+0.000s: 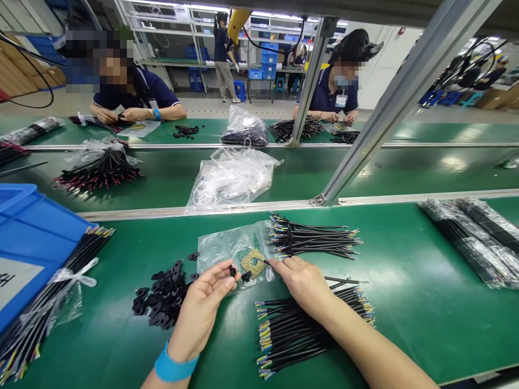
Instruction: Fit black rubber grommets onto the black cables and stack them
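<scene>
Between thumb and fingertips, my left hand (pixel 206 297) pinches a small black plastic part (pixel 232 271). My right hand (pixel 302 281) is closed on a black cable (pixel 265 262), whose stripped end points left toward a yellowish square pad (pixel 254 263) with a hole in its middle. That pad lies on a clear plastic bag (pixel 219 246). Another black part (pixel 246 276) sits at the pad's lower edge. Left of my left hand is a heap of black plastic parts (pixel 166 297). Cut black cables (pixel 295 335) with coloured wire ends lie below my right hand, and a second bunch (pixel 316 237) lies above it.
A blue bin (pixel 48 221) and a tied cable bundle (pixel 60 292) stand at the left. Wrapped bundles (pixel 466 237) lie at the right. A metal post (pixel 389 108) rises beyond the bench rail. Two people work across the bench near plastic bags (pixel 235 175).
</scene>
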A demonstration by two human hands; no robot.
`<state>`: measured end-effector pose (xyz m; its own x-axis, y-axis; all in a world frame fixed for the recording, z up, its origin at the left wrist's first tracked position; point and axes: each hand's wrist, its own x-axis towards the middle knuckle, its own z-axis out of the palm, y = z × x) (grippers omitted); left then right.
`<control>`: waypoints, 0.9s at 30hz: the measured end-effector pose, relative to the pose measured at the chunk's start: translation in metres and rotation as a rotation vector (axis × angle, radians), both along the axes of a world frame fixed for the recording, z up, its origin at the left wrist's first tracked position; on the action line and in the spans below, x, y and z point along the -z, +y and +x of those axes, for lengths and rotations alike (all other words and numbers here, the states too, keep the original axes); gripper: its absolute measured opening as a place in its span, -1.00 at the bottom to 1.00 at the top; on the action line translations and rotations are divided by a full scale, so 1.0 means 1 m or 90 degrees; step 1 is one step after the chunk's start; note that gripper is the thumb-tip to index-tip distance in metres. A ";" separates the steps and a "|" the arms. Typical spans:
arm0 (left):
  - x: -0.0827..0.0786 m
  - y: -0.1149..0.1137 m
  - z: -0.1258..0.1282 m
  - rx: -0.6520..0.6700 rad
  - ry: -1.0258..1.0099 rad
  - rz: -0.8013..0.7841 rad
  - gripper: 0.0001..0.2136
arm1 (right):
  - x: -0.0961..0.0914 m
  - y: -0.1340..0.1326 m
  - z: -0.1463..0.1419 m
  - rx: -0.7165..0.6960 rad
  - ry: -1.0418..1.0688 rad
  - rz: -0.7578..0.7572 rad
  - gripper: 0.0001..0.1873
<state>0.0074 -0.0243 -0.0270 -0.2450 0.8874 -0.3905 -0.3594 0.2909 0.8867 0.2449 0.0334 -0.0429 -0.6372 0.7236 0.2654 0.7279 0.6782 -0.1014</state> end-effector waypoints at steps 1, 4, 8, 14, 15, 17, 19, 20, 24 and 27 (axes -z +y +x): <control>0.000 0.000 0.001 0.001 -0.008 -0.002 -0.45 | -0.003 -0.002 0.001 -0.015 0.060 0.000 -0.65; -0.002 -0.001 0.004 0.012 -0.038 -0.002 -0.45 | -0.019 -0.008 0.002 -0.066 0.274 -0.059 -0.70; -0.006 -0.004 0.007 0.028 -0.114 -0.001 -0.50 | -0.042 -0.019 0.000 -0.113 0.416 -0.133 -0.74; -0.006 -0.009 0.010 0.061 -0.209 -0.013 -0.54 | -0.049 -0.028 -0.006 -0.161 0.454 -0.134 -0.73; -0.006 -0.010 0.010 0.062 -0.216 -0.016 -0.54 | -0.049 -0.028 -0.007 -0.165 0.453 -0.140 -0.73; -0.005 -0.011 0.010 0.061 -0.227 -0.023 -0.54 | -0.047 -0.029 -0.007 -0.163 0.450 -0.153 -0.73; -0.005 -0.011 0.010 0.069 -0.231 -0.023 -0.55 | -0.046 -0.029 -0.007 -0.154 0.445 -0.157 -0.73; -0.005 -0.012 0.009 0.076 -0.230 -0.020 -0.55 | -0.046 -0.030 -0.007 -0.150 0.443 -0.156 -0.73; -0.006 -0.013 0.008 0.101 -0.217 -0.003 -0.58 | -0.047 -0.031 -0.007 -0.134 0.442 -0.137 -0.74; -0.007 -0.013 0.009 0.103 -0.202 0.006 -0.58 | -0.049 -0.033 -0.008 -0.120 0.441 -0.127 -0.75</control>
<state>0.0161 -0.0374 -0.0204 0.0316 0.9086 -0.4164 -0.5667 0.3594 0.7414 0.2373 0.0006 0.0061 -0.4894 0.6948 0.5270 0.3250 0.7061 -0.6291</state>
